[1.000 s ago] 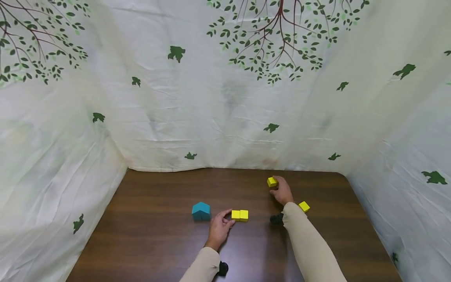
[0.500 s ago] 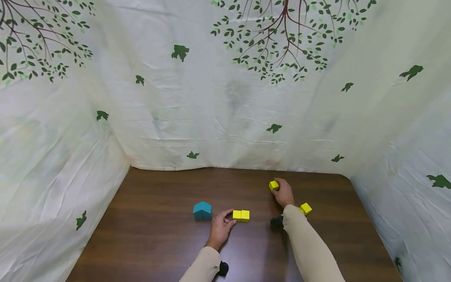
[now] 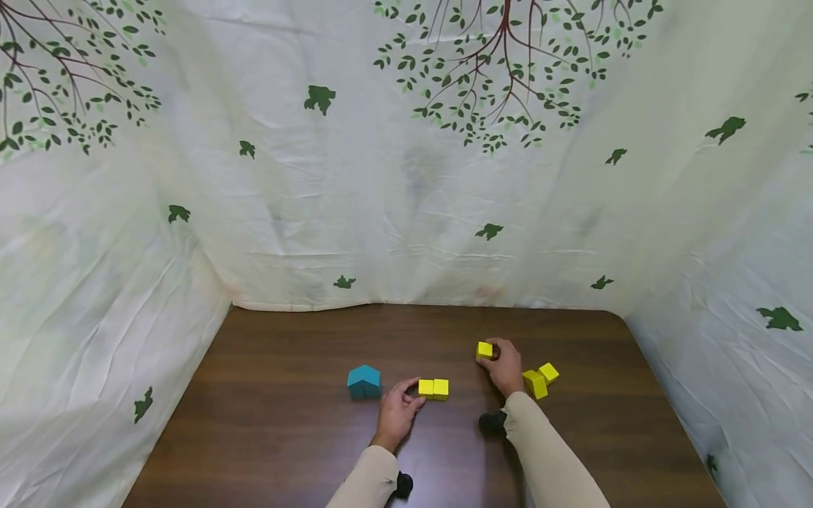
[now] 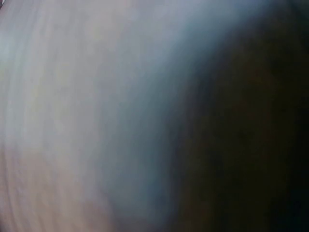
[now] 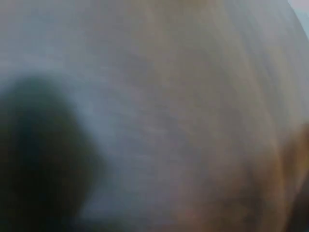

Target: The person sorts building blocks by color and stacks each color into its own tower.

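Observation:
In the head view, two yellow cubes (image 3: pixel 433 389) stand side by side, touching, near the middle of the table. My left hand (image 3: pixel 396 413) pinches the left cube of this pair at its end, index finger behind and thumb in front. Between thumb and fingers my right hand (image 3: pixel 505 367) grips another yellow cube (image 3: pixel 485 350), farther back and to the right. Whether that cube touches the table I cannot tell. Both wrist views are too blurred to show the hands' work.
Two loose yellow cubes (image 3: pixel 536 384) lie tilted against each other, right of the right wrist. A blue house-shaped piece (image 3: pixel 364 382) stands left of the left hand. White leaf-printed cloth (image 3: pixel 381 233) hangs behind and beside the brown wooden table (image 3: pixel 286 437).
My right hand has brought its yellow cube nearer and slightly left, uncovering more of the two loose cubes. My left hand stays at the pair.

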Demonstrator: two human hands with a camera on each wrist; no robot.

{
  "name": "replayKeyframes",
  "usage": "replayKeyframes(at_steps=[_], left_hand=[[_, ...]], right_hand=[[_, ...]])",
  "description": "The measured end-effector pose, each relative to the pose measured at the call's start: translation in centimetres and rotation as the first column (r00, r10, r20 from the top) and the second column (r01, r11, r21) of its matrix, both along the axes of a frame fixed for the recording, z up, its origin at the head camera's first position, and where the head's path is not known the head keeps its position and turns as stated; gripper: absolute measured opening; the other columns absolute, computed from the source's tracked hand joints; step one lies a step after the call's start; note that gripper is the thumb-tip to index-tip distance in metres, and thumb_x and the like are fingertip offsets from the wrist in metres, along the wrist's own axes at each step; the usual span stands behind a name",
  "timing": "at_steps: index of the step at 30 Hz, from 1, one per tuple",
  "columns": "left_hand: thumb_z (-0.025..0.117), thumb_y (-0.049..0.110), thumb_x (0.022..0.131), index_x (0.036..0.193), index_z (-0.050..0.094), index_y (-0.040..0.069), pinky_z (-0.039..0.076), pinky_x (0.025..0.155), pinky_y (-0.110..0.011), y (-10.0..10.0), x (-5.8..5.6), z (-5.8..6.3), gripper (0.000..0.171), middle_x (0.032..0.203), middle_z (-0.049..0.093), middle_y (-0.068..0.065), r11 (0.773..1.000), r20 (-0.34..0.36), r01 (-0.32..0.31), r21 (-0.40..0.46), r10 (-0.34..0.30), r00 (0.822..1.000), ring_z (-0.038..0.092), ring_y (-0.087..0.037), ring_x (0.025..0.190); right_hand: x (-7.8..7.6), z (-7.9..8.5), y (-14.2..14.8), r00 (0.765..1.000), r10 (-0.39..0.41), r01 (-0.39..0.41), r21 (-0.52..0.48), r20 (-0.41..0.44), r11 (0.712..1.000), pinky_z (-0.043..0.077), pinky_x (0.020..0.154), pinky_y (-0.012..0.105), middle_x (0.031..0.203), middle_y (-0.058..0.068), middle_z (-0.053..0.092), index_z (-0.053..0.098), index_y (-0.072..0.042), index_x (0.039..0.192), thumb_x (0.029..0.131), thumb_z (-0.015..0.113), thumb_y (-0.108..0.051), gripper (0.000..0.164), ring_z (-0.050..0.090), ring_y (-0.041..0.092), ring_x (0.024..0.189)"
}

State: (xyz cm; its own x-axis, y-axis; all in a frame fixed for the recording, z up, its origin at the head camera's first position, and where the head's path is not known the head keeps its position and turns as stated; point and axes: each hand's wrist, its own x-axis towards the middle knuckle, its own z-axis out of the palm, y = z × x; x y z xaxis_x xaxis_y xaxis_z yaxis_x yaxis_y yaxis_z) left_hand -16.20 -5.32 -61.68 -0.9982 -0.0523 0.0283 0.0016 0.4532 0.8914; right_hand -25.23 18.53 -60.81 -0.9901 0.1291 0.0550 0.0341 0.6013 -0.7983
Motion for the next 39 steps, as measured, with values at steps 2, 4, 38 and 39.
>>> replayKeyframes(at_steps=[2, 4, 38, 39], left_hand=[[0.074, 0.006, 0.082, 0.121, 0.064, 0.001, 0.046, 0.058, -0.020, 0.1, 0.0, 0.0, 0.040, 0.083, 0.058, -0.003, 1.000, -0.001, 0.002, 0.005, -0.002, 1.000, 0.049, -0.010, 0.066], [0.074, 0.006, 0.083, 0.121, 0.064, 0.001, 0.046, 0.058, -0.020, 0.1, 0.0, 0.0, 0.040, 0.082, 0.058, -0.003, 1.000, 0.001, -0.003, 0.010, 0.003, 1.000, 0.050, -0.010, 0.066], [0.074, 0.007, 0.083, 0.123, 0.064, 0.003, 0.046, 0.060, -0.020, 0.1, -0.2, 0.6, 0.042, 0.084, 0.058, -0.004, 1.000, 0.034, 0.006, -0.001, -0.006, 0.999, 0.051, -0.013, 0.069], [0.074, 0.007, 0.083, 0.123, 0.064, 0.002, 0.046, 0.060, -0.020, 0.0, -0.1, 0.5, 0.042, 0.083, 0.057, -0.004, 1.000, 0.033, 0.006, -0.002, -0.006, 0.999, 0.051, -0.013, 0.069]], right_hand=[[0.8, -0.1, -0.2, 1.000, -0.014, 0.014, -0.014, -0.001, 1.000, 0.046, 0.082, 0.044, 0.101, 0.015, 0.058, 0.061, 0.001, 0.116, 0.081, 0.077, -0.006, 0.039, 0.053, 0.028, 0.088], [1.6, -0.1, -0.4, 1.000, -0.021, 0.020, -0.020, -0.012, 1.000, 0.047, 0.080, 0.043, 0.097, 0.014, 0.057, 0.062, 0.001, 0.114, 0.080, 0.077, -0.005, 0.038, 0.053, 0.027, 0.086], [7.6, -0.9, -1.5, 0.998, -0.035, 0.029, -0.099, -0.055, 0.995, 0.048, 0.089, 0.046, 0.108, 0.015, 0.064, 0.065, -0.001, 0.117, 0.080, 0.076, 0.001, 0.038, 0.059, 0.030, 0.098], [7.7, -0.9, -1.6, 0.998, -0.033, 0.027, -0.097, -0.057, 0.995, 0.048, 0.089, 0.046, 0.107, 0.015, 0.064, 0.065, -0.001, 0.116, 0.080, 0.076, 0.001, 0.038, 0.059, 0.030, 0.097]])
